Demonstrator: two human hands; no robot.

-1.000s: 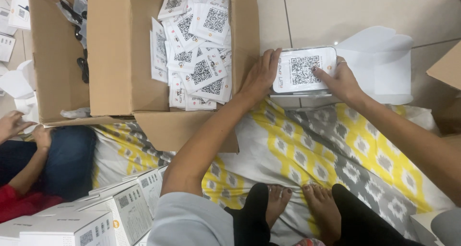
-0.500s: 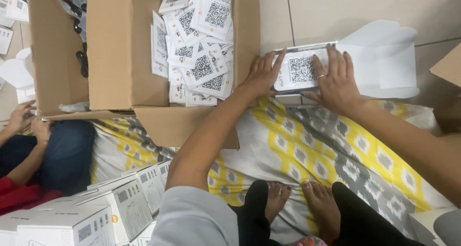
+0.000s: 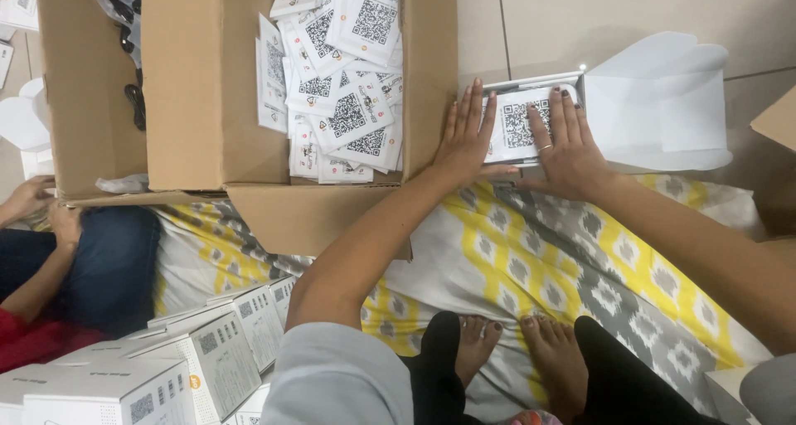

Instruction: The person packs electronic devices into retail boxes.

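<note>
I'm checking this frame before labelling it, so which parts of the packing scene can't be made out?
Head view only:
- Contents of the small white box: covered by the leaflet and by the left hand and right hand.
- Lower layers in the cardboard carton: buried under the leaflets.
- Dark items at the carton's top left: cut off by the edge.
- The co-worker's hand: cropped at the left edge.

The small open box is white, its leaflet printed with a black square code pattern; the leaflets in the brown cardboard carton match. The cloth shows yellow and grey diamond motifs on white. The floor is pale beige tile. The right hand has dark-painted nails.
</note>
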